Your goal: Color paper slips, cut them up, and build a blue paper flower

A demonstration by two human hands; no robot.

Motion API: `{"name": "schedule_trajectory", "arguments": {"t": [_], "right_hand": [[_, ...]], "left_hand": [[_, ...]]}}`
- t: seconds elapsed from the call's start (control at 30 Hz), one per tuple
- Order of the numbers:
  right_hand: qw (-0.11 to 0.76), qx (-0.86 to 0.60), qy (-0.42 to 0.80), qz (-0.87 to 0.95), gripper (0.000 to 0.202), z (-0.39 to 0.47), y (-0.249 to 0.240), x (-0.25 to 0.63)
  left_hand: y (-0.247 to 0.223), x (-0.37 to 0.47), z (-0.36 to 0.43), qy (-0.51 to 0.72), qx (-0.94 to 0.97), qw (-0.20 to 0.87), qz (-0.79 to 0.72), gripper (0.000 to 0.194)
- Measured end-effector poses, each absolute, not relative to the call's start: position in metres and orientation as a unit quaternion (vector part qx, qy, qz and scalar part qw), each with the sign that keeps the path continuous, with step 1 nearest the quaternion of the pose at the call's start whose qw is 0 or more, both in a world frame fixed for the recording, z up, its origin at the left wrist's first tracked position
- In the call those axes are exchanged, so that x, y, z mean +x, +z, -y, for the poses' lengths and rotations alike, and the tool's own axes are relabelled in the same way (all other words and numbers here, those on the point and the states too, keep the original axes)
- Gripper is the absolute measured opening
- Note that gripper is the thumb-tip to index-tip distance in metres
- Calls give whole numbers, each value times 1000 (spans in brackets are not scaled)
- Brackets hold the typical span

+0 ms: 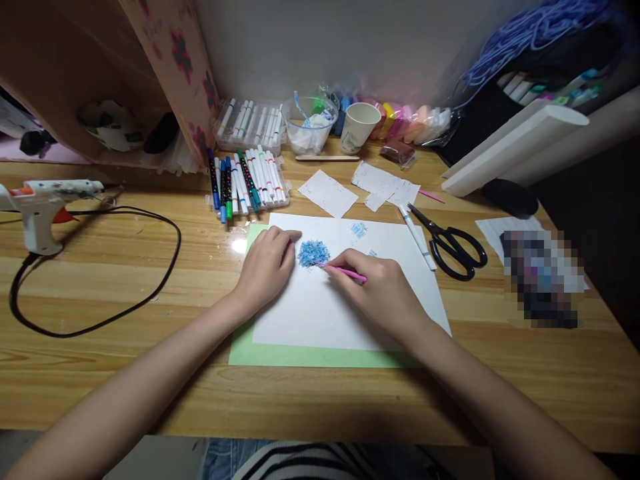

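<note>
A small heap of blue shreds (314,253) lies on white paper (325,313), which rests over a green sheet (320,358). My right hand (383,283) pinches a thin pink stick (353,274), its tip at the heap's lower right edge. To the left of the heap, my left hand (269,263) lies open on the paper, holding nothing, its index finger stretched toward the shreds. Smaller patches of blue bits (358,230) sit farther up the sheet. A white marker (417,237) lies across the paper's right edge, beside black-handled scissors (453,247).
At the left is a glue gun (45,210) with a looping black cord (175,257). Markers (250,180), a clear bowl (307,130), a paper cup (360,127) and paper scraps (327,193) stand or lie behind the sheet. Rolled paper (515,147) leans at right.
</note>
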State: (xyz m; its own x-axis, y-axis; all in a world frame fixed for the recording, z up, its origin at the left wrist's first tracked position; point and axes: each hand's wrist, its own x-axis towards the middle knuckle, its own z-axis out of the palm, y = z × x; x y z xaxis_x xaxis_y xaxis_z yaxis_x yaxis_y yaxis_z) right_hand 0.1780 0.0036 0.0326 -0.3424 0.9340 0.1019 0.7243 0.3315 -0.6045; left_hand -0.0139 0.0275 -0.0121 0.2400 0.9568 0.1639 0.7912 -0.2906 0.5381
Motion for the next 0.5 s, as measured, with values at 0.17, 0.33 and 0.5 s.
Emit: {"name": "schedule_trajectory", "arguments": {"t": [0.17, 0.33, 0.5], "right_hand": [[263, -510, 266, 775, 9, -4, 33, 180], [348, -511, 348, 705, 14, -3, 35, 196], [321, -500, 386, 706, 12, -2, 30, 195]], "left_hand": [[-10, -14, -27, 236, 766, 176, -572, 27], [-10, -14, -27, 243, 765, 182, -568, 27], [-10, -14, -27, 240, 761, 187, -573, 27]]}}
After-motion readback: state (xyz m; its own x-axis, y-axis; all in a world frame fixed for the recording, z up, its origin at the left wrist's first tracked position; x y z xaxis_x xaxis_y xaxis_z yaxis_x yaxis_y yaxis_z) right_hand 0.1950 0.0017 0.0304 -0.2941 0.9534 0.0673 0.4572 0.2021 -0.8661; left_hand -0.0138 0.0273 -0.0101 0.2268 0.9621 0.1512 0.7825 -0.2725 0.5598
